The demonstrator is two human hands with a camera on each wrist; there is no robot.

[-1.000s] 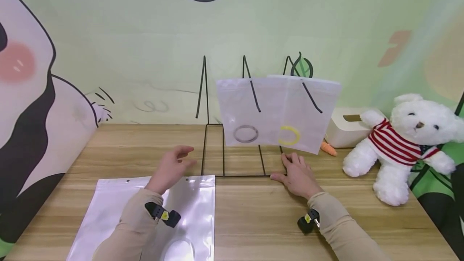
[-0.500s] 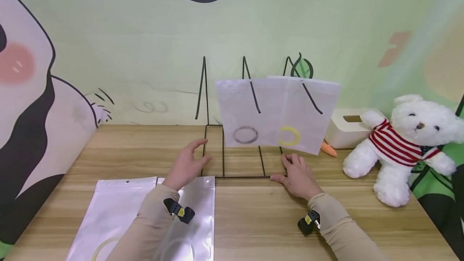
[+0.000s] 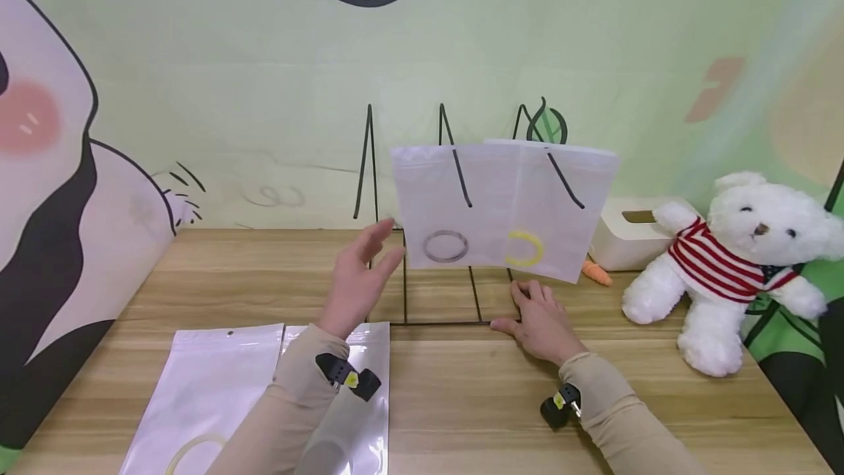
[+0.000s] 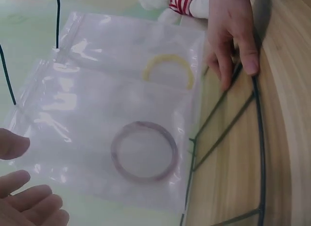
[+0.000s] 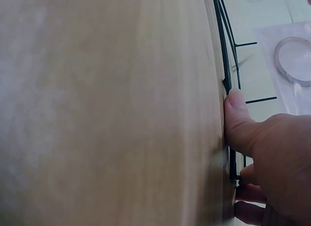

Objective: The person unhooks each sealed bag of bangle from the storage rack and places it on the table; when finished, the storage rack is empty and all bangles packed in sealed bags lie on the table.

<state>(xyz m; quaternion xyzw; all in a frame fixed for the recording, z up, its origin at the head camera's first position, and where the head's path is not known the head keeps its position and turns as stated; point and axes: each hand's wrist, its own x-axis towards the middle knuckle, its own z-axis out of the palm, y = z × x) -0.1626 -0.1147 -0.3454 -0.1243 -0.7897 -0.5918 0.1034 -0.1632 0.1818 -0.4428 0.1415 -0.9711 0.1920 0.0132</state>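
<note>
A black wire display rack (image 3: 442,324) stands on the table, with three upright hooks at its back. From its middle hook hangs a whitish clear zip bag (image 3: 428,196) holding a purplish-grey bangle (image 4: 144,152). Another bag (image 3: 563,233), with a yellow bangle (image 3: 539,248), hangs from the right hook and is partly overlapped. My left hand (image 3: 356,281) is raised left of the bags, fingers spread and holding nothing. At the rack's front right corner, my right hand (image 3: 543,321) grips the base, thumb on the front bar and fingers at the side bar.
Two more zip bags lie at the front left: one bag (image 3: 217,380) with a pale yellow ring, the other bag (image 3: 379,402) partly under my left sleeve. On the right sit a white teddy bear (image 3: 732,270), a white tissue box (image 3: 623,240) and an orange toy carrot (image 3: 596,273).
My left hand has moved from over the flat bags forward and right, toward the hanging bags, uncovering the pale yellow ring. My right hand has stayed on the rack.
</note>
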